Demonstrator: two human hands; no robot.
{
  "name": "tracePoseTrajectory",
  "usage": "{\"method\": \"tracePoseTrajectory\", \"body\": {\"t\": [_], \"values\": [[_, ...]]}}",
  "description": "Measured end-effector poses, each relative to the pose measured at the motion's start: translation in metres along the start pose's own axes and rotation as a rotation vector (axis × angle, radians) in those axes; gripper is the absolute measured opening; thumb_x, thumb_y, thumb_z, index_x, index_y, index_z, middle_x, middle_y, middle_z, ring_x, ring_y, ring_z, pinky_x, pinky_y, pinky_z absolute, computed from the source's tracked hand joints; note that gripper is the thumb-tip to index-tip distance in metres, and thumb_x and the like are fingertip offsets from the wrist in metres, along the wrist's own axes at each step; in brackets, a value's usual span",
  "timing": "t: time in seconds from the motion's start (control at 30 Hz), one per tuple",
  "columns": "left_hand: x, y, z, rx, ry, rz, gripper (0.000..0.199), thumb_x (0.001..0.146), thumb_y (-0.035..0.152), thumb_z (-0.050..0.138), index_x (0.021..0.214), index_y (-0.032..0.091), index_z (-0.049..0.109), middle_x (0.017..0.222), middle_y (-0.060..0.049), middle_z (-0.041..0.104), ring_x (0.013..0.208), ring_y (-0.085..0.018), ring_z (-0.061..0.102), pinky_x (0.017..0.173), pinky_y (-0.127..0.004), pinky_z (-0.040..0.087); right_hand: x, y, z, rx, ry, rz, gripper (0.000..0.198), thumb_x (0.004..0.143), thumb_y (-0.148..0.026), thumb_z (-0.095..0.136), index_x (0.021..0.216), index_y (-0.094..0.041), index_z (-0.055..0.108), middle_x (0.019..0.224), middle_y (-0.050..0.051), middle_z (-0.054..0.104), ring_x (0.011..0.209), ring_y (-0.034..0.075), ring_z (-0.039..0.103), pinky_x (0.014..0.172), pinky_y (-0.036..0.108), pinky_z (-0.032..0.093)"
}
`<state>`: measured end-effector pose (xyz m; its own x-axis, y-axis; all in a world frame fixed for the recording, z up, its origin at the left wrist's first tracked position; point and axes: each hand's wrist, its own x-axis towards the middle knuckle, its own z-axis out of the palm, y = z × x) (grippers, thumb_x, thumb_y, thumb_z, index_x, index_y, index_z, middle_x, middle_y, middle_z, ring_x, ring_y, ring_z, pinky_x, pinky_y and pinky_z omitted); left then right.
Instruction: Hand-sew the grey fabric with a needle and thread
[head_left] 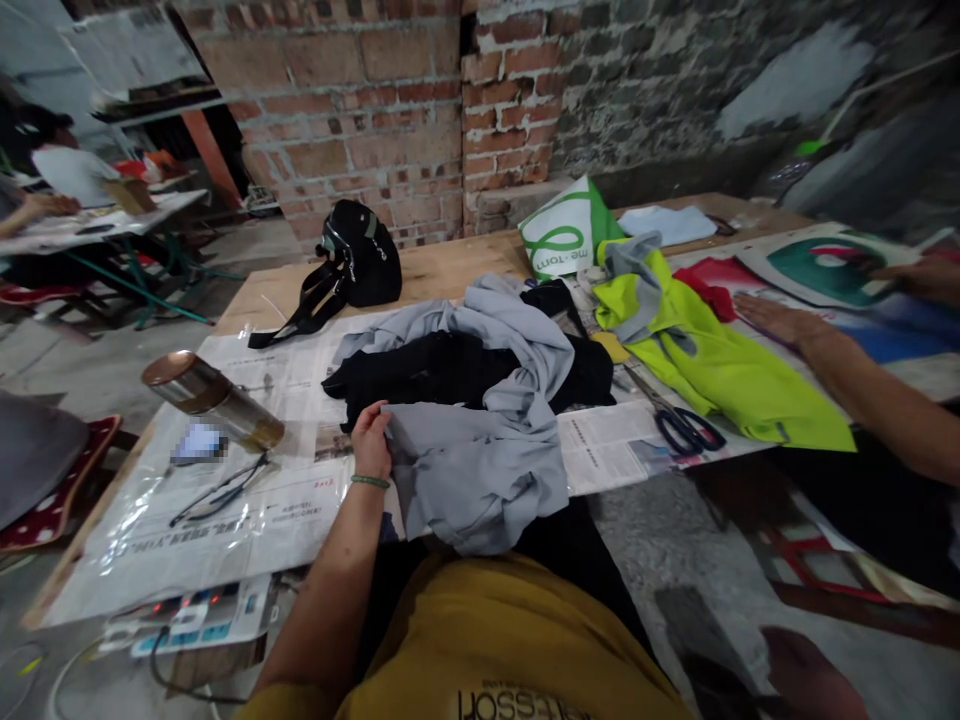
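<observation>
My left hand point(373, 445) wears a green beaded bracelet and pinches the left edge of a grey cloth point(472, 465). The cloth is crumpled, spreads over the table's front edge and hangs toward my lap. Beneath and behind it lies a black cloth point(431, 370), with more grey fabric bunched on top. Low at the right, a blurred shape looks like my right hand point(810, 675), away from the table; its fingers cannot be made out.
Scissors point(686, 425) lie right of the cloth, beside a neon-yellow garment point(720, 370). A co-worker's hands are at the right, one by an iron point(825, 265). A metal flask point(214, 400), glasses point(221, 490) and a black bag point(360, 255) stand left; a power strip point(206, 620) sits below.
</observation>
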<state>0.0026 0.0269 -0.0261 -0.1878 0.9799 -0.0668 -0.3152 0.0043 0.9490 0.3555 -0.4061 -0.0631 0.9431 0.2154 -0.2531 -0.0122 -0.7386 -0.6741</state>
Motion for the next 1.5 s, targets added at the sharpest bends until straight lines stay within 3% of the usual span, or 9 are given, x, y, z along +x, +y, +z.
{"method": "tracePoseTrajectory", "body": {"t": [0.1,0.2,0.3,0.43,0.5,0.63,0.73,0.97,1.5], "values": [[0.003,0.001,-0.005,0.154,0.077,0.146,0.038,0.062,0.023,0.066,0.100,0.019,0.062,0.088,-0.001,0.061,0.071,-0.010,0.054,0.067,-0.022,0.041,-0.001,-0.035,0.043,0.142,-0.103,-0.168,0.003,0.050,-0.042,0.062,0.050,-0.039,0.061,0.055,-0.002,0.059,0.053,0.027,0.057,0.053,0.043,0.046],[-0.011,0.018,-0.003,0.384,0.118,0.432,0.036,0.070,0.025,0.063,0.105,0.020,0.061,0.111,-0.007,0.058,0.085,-0.014,0.056,0.074,-0.027,0.045,-0.037,-0.087,0.070,0.363,-0.367,-0.338,0.016,0.062,-0.049,0.065,0.070,-0.036,0.067,0.047,-0.002,0.053,0.048,0.021,0.051,0.052,0.036,0.045],[-0.054,0.042,0.012,0.453,-0.055,0.598,0.021,0.076,0.028,0.064,0.095,0.020,0.066,0.107,-0.007,0.061,0.100,-0.020,0.055,0.086,-0.032,0.044,-0.084,-0.145,0.083,0.613,-0.721,-0.434,0.018,0.074,-0.045,0.065,0.080,-0.028,0.067,0.049,-0.003,0.053,0.048,0.015,0.050,0.052,0.030,0.042],[-0.139,0.049,0.047,0.173,-0.734,0.051,0.032,0.084,0.039,0.059,0.110,0.022,0.065,0.113,-0.010,0.064,0.099,-0.023,0.059,0.079,-0.033,0.048,-0.125,-0.209,0.089,1.077,-1.152,-0.383,0.015,0.082,-0.037,0.063,0.084,-0.023,0.062,0.051,-0.006,0.048,0.043,0.010,0.046,0.051,0.026,0.041],[-0.171,0.041,0.059,-0.078,-0.951,-0.252,0.045,0.086,0.050,0.054,0.120,0.021,0.061,0.120,-0.011,0.063,0.108,-0.024,0.058,0.086,-0.034,0.048,-0.129,-0.233,0.088,1.196,-1.245,-0.355,0.012,0.083,-0.033,0.063,0.085,-0.022,0.061,0.053,-0.006,0.050,0.045,0.009,0.049,0.052,0.026,0.043],[-0.189,0.029,0.059,-0.291,-1.203,-0.749,0.063,0.089,0.063,0.036,0.113,0.012,0.064,0.087,-0.013,0.071,0.062,-0.018,0.065,0.067,-0.033,0.052,-0.102,-0.257,0.082,1.316,-1.140,-0.295,0.007,0.083,-0.026,0.064,0.084,-0.020,0.061,0.055,-0.006,0.051,0.048,0.008,0.050,0.055,0.025,0.045],[-0.179,0.031,0.048,-0.371,-1.211,-0.911,0.068,0.092,0.062,0.026,0.104,0.009,0.067,0.077,-0.012,0.072,0.048,-0.015,0.061,0.058,-0.034,0.054,-0.070,-0.255,0.077,1.360,-0.938,-0.321,0.007,0.080,-0.023,0.066,0.082,-0.019,0.061,0.055,-0.006,0.052,0.047,0.008,0.050,0.055,0.025,0.045],[-0.156,0.037,0.040,-0.382,-1.144,-0.905,0.063,0.093,0.057,0.030,0.105,0.008,0.068,0.084,-0.011,0.073,0.056,-0.018,0.066,0.039,-0.024,0.048,-0.024,-0.233,0.066,1.343,-0.678,-0.407,0.013,0.076,-0.027,0.070,0.081,-0.021,0.060,0.055,-0.007,0.053,0.046,0.008,0.051,0.053,0.026,0.046],[-0.129,0.040,0.018,-0.185,-0.819,-0.736,0.055,0.089,0.056,0.044,0.099,0.009,0.070,0.094,-0.015,0.072,0.073,-0.023,0.068,0.055,-0.030,0.054,0.004,-0.234,0.073,1.327,-0.436,-0.406,0.008,0.077,-0.020,0.064,0.078,-0.016,0.058,0.051,-0.005,0.053,0.043,0.011,0.051,0.050,0.028,0.046]]}}
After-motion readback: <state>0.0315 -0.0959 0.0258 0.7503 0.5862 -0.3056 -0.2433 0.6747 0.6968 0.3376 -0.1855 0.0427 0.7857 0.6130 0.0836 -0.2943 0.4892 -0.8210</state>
